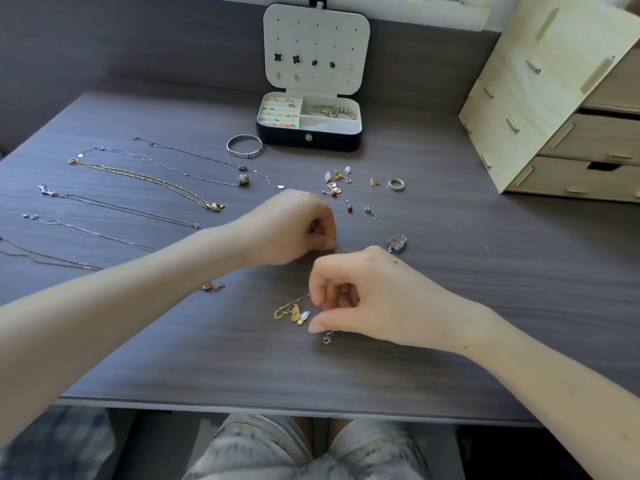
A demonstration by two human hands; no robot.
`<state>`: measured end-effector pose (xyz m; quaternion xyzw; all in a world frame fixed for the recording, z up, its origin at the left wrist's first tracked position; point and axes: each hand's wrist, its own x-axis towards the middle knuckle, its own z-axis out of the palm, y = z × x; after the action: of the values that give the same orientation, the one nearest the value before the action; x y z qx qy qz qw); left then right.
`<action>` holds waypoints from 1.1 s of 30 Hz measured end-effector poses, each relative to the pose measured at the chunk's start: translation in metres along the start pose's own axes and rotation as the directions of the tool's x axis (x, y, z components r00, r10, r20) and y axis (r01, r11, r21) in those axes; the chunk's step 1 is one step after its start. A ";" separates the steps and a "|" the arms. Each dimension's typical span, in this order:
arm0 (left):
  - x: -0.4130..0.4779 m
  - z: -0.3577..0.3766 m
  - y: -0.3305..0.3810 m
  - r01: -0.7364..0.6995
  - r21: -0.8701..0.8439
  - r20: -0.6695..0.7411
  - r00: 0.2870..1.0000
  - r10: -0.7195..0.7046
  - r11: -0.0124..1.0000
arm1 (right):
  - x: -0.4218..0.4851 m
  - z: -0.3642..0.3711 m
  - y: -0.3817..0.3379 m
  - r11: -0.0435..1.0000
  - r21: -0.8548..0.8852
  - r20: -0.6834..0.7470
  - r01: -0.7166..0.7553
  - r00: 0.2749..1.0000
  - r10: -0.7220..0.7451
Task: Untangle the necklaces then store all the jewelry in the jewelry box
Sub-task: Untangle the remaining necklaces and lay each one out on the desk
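My left hand (294, 226) and my right hand (367, 299) meet at the middle of the table, each pinching a thin silver chain (341, 249) that runs between them. A small silver clasp (328, 337) hangs below my right thumb. Beside it lies a gold necklace with a butterfly pendant (298, 314). Several untangled necklaces (145, 178) lie stretched out in rows on the left. The open jewelry box (308, 123) stands at the back with earrings pinned in its lid and pieces in its compartments.
A silver bangle (244, 146) lies left of the box. Loose earrings (337, 183), a silver ring (396, 184) and a clear pendant (396, 243) are scattered in front of it. A wooden drawer unit (561, 98) fills the back right. A small gold chain (213, 286) lies by my left forearm.
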<state>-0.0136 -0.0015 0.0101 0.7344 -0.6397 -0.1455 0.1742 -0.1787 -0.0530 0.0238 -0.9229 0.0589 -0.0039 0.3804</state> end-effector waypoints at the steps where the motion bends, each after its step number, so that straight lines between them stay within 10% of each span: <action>1: -0.001 0.001 0.000 0.004 0.013 -0.006 1.000 -0.004 1.000 | -0.003 -0.002 0.001 1.000 0.014 -0.001 0.005 1.000 -0.005; 9: -0.001 0.005 -0.002 0.056 0.032 -0.047 0.997 -0.055 0.998 | 0.000 -0.036 0.028 0.985 0.096 -0.350 -0.144 0.922 0.169; 19: 0.011 -0.015 0.003 -0.067 -0.352 -0.229 0.973 -0.016 0.934 | 0.031 -0.037 0.039 0.966 -0.076 -0.243 -0.245 0.945 0.221; 33: 0.018 0.013 -0.017 0.024 -0.094 -0.456 0.888 -0.065 0.995 | 0.001 -0.044 0.058 0.952 -0.278 -0.136 -0.125 0.987 0.090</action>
<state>-0.0014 -0.0183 -0.0084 0.7542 -0.5567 0.0004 0.3483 -0.1862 -0.1245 0.0140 -0.9616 0.1323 -0.0308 0.2385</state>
